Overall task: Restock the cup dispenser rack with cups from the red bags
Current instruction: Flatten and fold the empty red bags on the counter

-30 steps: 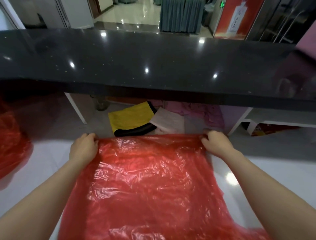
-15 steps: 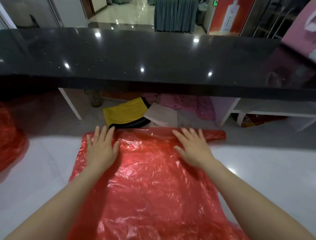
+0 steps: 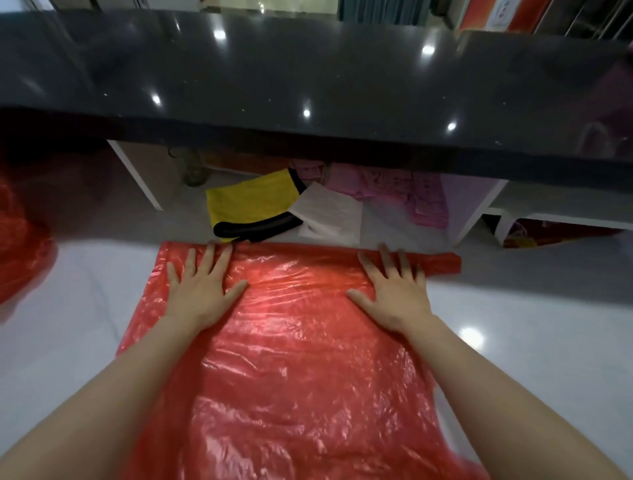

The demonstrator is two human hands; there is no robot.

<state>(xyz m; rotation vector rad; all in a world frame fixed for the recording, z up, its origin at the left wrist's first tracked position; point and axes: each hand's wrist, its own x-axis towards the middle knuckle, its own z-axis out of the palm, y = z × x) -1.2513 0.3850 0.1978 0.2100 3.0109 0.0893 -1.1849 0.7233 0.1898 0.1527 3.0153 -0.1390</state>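
no readable text showing anywhere, red poster (image 3: 503,13) at the top right edge bearing marks too blurred to read

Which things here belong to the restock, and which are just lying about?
Job: red bag lying flat, left hand and right hand pressing it; second red bag.
Lying about: yellow cloth, white sheet, pink items.

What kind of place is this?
Probably behind a shop or reception counter. There is a long shiny black countertop, white shelves underneath holding pink bags, and a lobby floor beyond.
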